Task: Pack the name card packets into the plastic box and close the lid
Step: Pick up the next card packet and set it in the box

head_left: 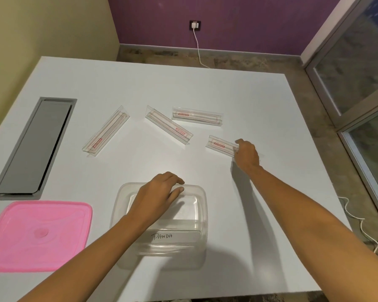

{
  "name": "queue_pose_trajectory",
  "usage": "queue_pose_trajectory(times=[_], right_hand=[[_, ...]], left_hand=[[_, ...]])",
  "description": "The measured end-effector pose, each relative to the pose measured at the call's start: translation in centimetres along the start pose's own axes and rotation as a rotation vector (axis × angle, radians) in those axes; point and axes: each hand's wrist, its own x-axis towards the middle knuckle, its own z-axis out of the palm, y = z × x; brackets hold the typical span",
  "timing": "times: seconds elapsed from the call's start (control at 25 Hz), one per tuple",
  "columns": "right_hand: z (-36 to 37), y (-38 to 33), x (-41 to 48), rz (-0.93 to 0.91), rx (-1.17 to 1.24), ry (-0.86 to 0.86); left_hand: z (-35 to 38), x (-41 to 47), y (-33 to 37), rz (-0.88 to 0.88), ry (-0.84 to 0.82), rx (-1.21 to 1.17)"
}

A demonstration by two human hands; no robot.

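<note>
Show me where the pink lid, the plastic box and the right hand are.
pink lid (38,235), head view, middle of its top.
plastic box (202,214), head view, right rim.
right hand (247,154), head view, back of the hand.

Even, soft indoor light from above; both forearms cast blurred grey shadows on the flat white table (227,88). Wide-angle bending curves its edges. Fine print on the packets appears slightly soft.

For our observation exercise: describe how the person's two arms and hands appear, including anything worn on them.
Both arms are bare from the forearm down: no sleeves show in the picture. The left hand and the right hand wear no gloves, and no rings, watch or bracelets are visible. No markings or cables show on either arm.
</note>
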Motion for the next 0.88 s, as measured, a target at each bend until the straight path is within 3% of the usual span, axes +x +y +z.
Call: queue_pose_trajectory(times=[0.12,0.32,0.48,0.64,0.76,0.88], right_hand=[[0.5,0.5,0.8,-0.047,-0.084,-0.02],[-0.3,-0.3,-0.1,-0.062,-0.004,-0.004],[-3.0,-2.8,-2.7,0.012,0.316,-0.063],[-6.2,-5.7,-6.1,0.056,0.605,-0.443],[-7.4,-7.7,-8.3,0.005,0.552,-0.783],[-7.9,-9.9,-10.1,-0.091,0.477,-1.011]], left_hand=[[0.1,0.8,0.1,0.0,0.0,-0.013],[-0.2,1.6,-0.1,0.008,0.028,-0.059],[-1.1,2.2,-0.7,0.058,0.082,-0.103],[-3.2,2.3,-0.4,0.089,0.097,-0.033],[-4.8,2.4,-0.3,0.118,0.06,0.135],[-5.7,2.0,-1.0,0.171,0.007,0.167]])
